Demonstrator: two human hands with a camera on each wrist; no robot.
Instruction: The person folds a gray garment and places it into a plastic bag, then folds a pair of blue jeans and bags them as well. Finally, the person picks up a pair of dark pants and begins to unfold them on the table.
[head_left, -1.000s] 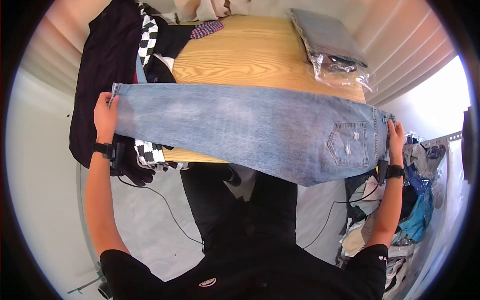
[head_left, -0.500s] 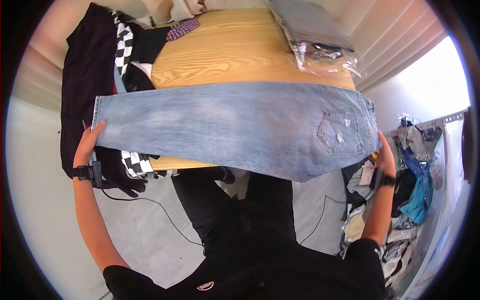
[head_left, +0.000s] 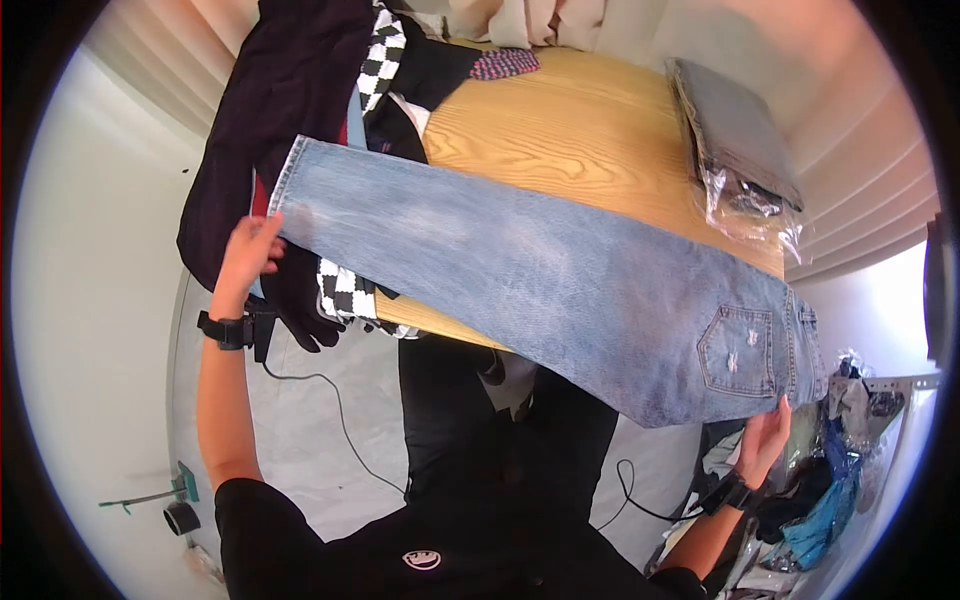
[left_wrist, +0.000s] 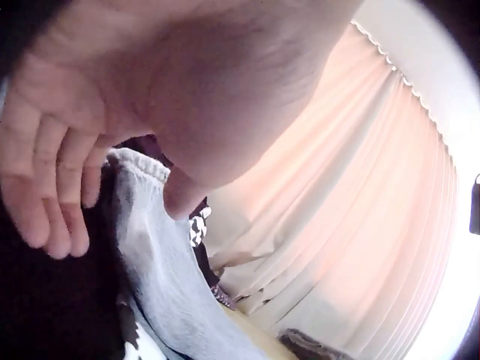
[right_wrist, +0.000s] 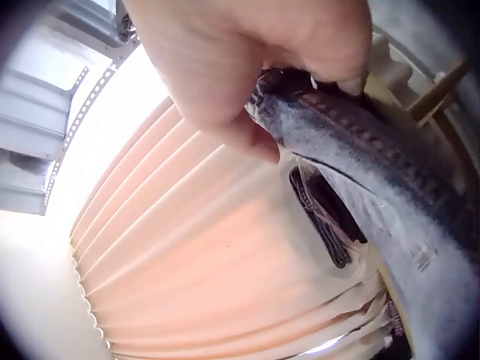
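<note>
Folded light-blue jeans (head_left: 540, 260) lie slantwise across the wooden table's front, hem at the left, back pocket and waistband at the right, past the table edge. At the hem corner is the left hand (head_left: 250, 255); in the left wrist view its fingers (left_wrist: 56, 172) hang relaxed beside the hem (left_wrist: 142, 163), thumb near the denim, gripping nothing visible. The right hand (head_left: 765, 440) holds the lower edge of the jeans near the waistband; in the right wrist view the thumb and fingers of that hand (right_wrist: 262, 67) close round the denim (right_wrist: 360, 157).
Dark garments (head_left: 270, 110) and black-and-white checkered cloth (head_left: 345, 290) are heaped at the left of the wooden table (head_left: 560, 130). A plastic-bagged grey garment (head_left: 735, 140) lies at the back right. Bagged clothes (head_left: 820, 500) are piled at the lower right; curtains hang behind.
Both hands were at the jeans' ends. The left hand has loosened from the hem, and the right has moved down to the lower edge near the pocket. The head view has turned.
</note>
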